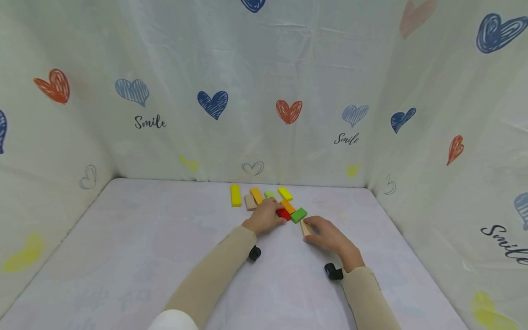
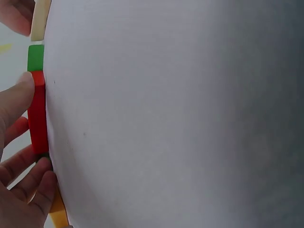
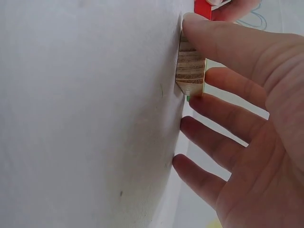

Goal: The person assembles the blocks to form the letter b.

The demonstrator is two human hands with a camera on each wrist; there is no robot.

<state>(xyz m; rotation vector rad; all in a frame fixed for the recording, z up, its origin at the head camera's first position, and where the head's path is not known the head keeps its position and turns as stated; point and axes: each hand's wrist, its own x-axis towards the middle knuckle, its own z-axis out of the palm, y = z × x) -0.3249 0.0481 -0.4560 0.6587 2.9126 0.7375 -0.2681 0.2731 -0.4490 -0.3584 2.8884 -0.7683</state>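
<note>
Centrally, on the counter's (image 1: 123, 238) far half, the left hand (image 1: 264, 217) has its grip clamped on a smooth red block (image 1: 283, 214), thumb and fingers at opposite ends, apparently to steady it. To its right, the right hand's (image 1: 330, 236) grip pinches a bare wooden block (image 1: 306, 228) with striped grain, seemingly for fine control. Between them sits a green block (image 1: 299, 215); 2 yellow rectangular blocks (image 1: 235, 196) lie farther away.
</note>
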